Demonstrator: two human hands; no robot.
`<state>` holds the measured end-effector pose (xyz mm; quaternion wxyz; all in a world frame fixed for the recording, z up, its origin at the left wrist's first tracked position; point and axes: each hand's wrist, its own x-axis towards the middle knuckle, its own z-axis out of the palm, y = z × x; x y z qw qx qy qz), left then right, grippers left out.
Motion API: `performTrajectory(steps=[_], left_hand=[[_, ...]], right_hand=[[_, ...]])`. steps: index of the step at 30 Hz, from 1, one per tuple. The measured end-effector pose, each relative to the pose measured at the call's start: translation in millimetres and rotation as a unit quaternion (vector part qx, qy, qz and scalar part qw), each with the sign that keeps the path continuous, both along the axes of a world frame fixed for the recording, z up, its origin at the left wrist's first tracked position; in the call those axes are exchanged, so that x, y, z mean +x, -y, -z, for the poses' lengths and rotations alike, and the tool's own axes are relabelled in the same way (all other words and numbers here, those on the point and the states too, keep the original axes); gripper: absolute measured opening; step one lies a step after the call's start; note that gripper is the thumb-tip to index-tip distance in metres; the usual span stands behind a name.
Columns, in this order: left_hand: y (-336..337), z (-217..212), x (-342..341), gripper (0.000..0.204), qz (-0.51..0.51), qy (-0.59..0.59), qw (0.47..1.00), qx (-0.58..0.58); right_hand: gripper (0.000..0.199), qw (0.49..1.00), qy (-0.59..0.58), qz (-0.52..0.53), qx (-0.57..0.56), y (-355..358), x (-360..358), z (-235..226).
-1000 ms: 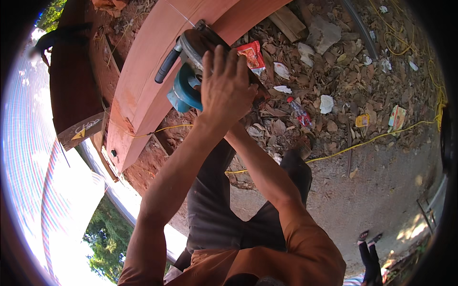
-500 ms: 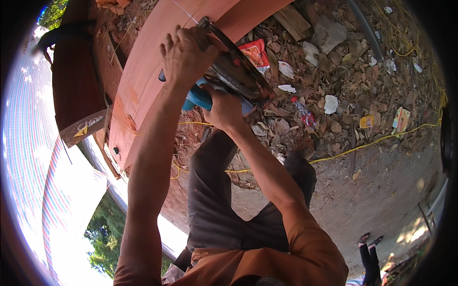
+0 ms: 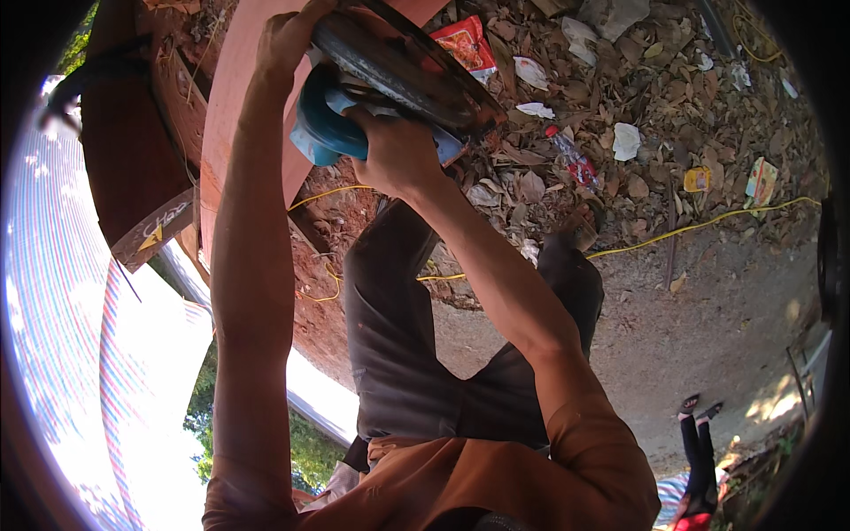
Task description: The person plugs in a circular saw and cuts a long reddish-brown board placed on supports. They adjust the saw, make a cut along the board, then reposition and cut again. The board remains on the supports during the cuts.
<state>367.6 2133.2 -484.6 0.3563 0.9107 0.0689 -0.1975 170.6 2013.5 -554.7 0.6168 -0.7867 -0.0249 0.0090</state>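
A circular saw (image 3: 390, 75) with a teal motor body, dark round blade guard and flat base plate rests on the end of a long reddish wooden board (image 3: 232, 124), tilted, in the upper middle. My right hand (image 3: 396, 152) is closed round its rear handle. Up by the front of the saw and over the board is my left hand (image 3: 292, 37). Its thumb side lies next to the saw's front, while its fingers are mostly hidden at the picture's upper edge. The blade's cutting edge cannot be made out.
Dry leaves cover the ground at right, with a red packet (image 3: 465, 46), a plastic bottle (image 3: 574, 159) and white scraps. A yellow cord (image 3: 682, 232) runs past my feet. Dark boards (image 3: 124, 115) stand at left. Another person's legs (image 3: 697, 447) show at lower right.
My left hand has shifted up and left, its spread fingers passing mostly out of sight. The saw and my right hand have moved up and left in the view, which has also shifted.
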Motion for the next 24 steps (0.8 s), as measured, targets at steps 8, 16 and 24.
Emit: performTrajectory(steps=[8, 16, 24], left_hand=[[2, -8, 5, 0.052, 0.018, 0.016, 0.996, 0.091], [4, -1, 6, 0.052, -0.012, 0.049, 0.997, 0.057], [1, 6, 9, 0.06, -0.034, 0.047, 0.997, 0.047]], right_hand=[[0.049, 1.0, 0.013, -0.001, -0.015, -3, 5, -2], [0.039, 0.999, 0.023, 0.027, 0.006, -7, 6, -1], [0.038, 0.999, 0.026, 0.021, 0.02, -6, 6, 0]])
